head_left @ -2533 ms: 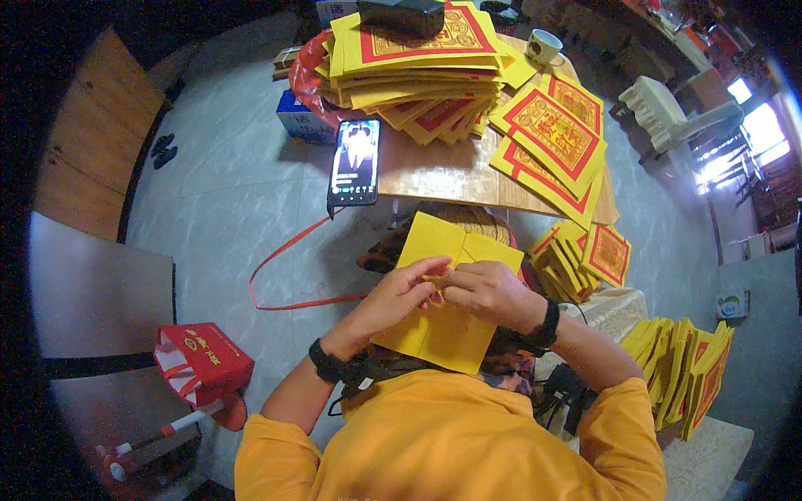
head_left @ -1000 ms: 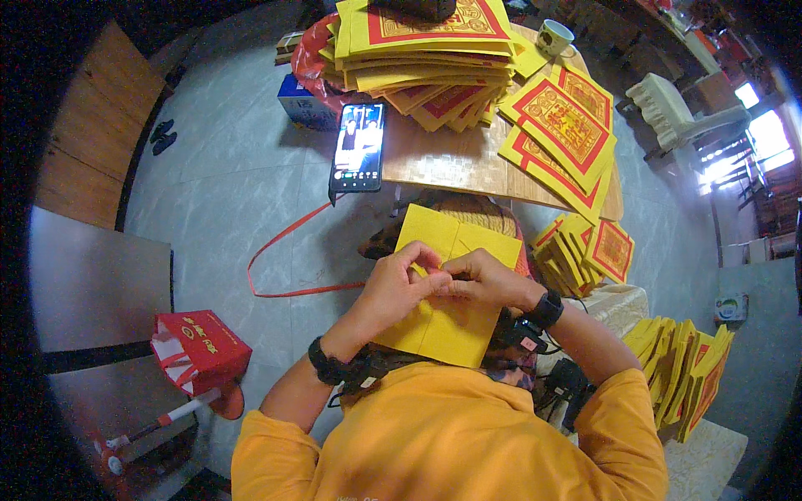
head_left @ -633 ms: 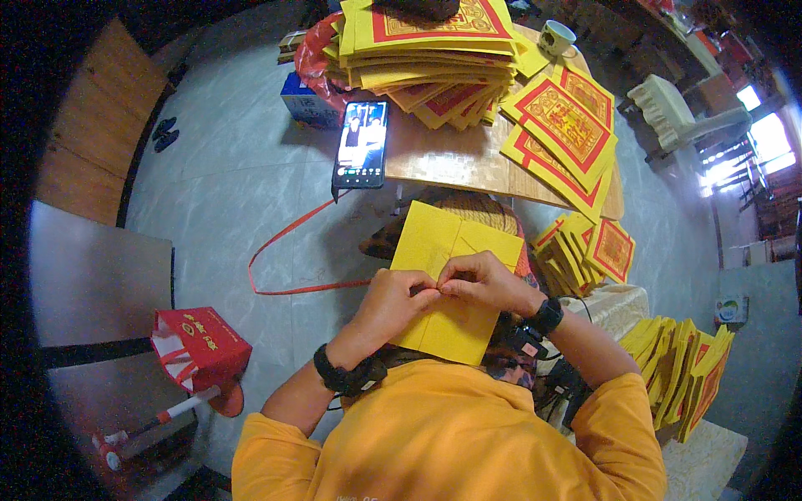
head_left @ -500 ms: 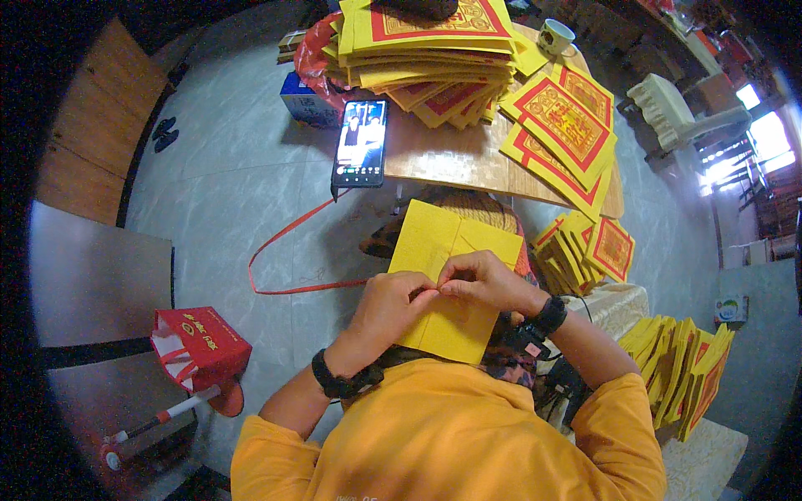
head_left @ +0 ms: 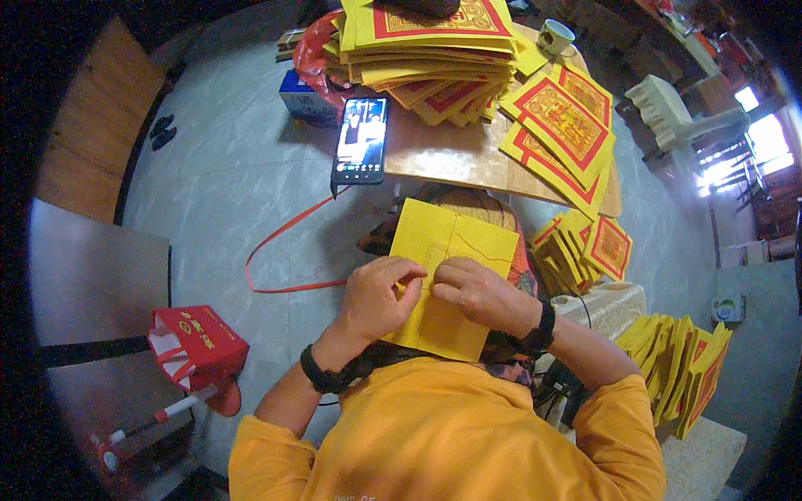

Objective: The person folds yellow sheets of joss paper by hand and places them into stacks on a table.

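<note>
On my lap lies a flat yellow paper packet (head_left: 447, 330), its plain side up. A thin string (head_left: 474, 245) crosses its upper half and curls loosely toward the right. My left hand (head_left: 380, 296) is over the packet's left edge, thumb and forefinger bent together in a pinch. Close beside it, over the middle, my right hand (head_left: 484, 294) has its fingers curled closed. A small gap parts the two hands. Whatever the fingertips hold is too fine to make out. Both wrists carry dark bands.
Ahead stands a wooden table (head_left: 468, 163) with a tall stack of yellow-and-red printed packets (head_left: 426, 67), a phone (head_left: 361, 142) propped at its edge and a mug (head_left: 555, 37). More packets (head_left: 677, 367) stand at my right. A red bag (head_left: 199, 346) is at the left.
My hands, which met at the fingertips over the packet's middle, have drawn slightly apart. My left hand moved left and my right hand closed more. A loose curl of string now shows.
</note>
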Available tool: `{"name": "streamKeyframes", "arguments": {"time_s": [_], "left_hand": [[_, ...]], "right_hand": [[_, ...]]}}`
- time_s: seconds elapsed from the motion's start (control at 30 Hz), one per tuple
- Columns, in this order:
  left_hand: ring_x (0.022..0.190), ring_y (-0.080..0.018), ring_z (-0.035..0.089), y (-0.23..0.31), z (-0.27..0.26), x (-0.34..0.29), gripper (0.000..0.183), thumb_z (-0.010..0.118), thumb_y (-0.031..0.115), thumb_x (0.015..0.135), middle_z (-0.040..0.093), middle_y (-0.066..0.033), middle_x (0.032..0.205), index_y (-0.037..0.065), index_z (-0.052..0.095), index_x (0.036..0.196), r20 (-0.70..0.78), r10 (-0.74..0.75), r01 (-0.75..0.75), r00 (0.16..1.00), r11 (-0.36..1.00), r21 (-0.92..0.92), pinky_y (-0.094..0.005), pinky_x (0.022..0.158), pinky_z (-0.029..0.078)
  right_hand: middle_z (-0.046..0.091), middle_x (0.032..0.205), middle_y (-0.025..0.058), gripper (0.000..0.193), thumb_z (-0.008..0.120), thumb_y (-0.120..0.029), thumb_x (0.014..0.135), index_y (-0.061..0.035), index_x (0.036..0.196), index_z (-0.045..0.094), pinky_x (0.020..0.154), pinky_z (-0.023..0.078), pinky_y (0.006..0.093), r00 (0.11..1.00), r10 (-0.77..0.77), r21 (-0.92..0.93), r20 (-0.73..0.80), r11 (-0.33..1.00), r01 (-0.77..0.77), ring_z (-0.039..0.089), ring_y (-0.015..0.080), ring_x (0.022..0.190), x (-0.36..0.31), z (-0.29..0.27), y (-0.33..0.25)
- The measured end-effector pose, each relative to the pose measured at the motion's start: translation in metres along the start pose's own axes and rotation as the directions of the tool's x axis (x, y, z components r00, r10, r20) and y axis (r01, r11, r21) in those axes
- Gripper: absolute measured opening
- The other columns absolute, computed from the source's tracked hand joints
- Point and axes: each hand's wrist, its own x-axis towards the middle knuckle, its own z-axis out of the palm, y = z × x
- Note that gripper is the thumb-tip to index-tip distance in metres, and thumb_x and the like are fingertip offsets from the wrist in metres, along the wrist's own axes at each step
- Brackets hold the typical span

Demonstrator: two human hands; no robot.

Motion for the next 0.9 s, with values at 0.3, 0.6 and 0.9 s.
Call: {"name": "streamKeyframes", "arguments": {"time_s": [0.3, 0.6, 0.9], "left_hand": [[0.083, -0.0189, 0.068, 0.002, 0.003, 0.018, 0.02, 0.058, 0.005, 0.088, 0.071, -0.0113, 0.094, 0.0, 0.068, 0.105, 0.249, -0.296, 0.365, 0.922, 0.878, -0.309, -0.029, 0.076, 0.053], [0.08, -0.0109, 0.065, -0.019, 0.014, 0.017, 0.021, 0.059, 0.007, 0.091, 0.071, -0.0074, 0.094, -0.001, 0.067, 0.108, 0.332, -0.306, 0.428, 0.892, 0.807, -0.407, -0.0244, 0.073, 0.053], [0.078, -0.0086, 0.063, -0.022, 0.007, 0.016, 0.025, 0.062, 0.008, 0.09, 0.07, -0.0041, 0.093, -0.001, 0.067, 0.112, 0.482, -0.282, 0.509, 0.83, 0.737, -0.445, -0.0232, 0.071, 0.053]], "right_hand": [[0.054, 0.093, 0.0116, 0.018, 0.058, -0.01, 0.075, -0.0049, 0.091, 0.05, 0.074, 0.051, 0.0372, 0.987, -0.104, -0.121, 0.12, 0.986, 0.119, 0.059, 0.0301, 0.086, 0.013, -0.008, 0.003], [0.055, 0.094, 0.0099, 0.02, 0.058, -0.012, 0.079, -0.0052, 0.097, 0.052, 0.065, 0.053, 0.035, 0.99, -0.132, 0.019, 0.055, 0.991, 0.131, 0.06, 0.0266, 0.081, 0.026, -0.018, -0.006], [0.056, 0.093, 0.0075, 0.016, 0.058, -0.014, 0.08, -0.0072, 0.093, 0.053, 0.061, 0.053, 0.0336, 0.977, -0.211, -0.094, -0.029, 0.974, 0.208, 0.062, 0.0238, 0.078, -0.005, 0.019, 0.025]]}}
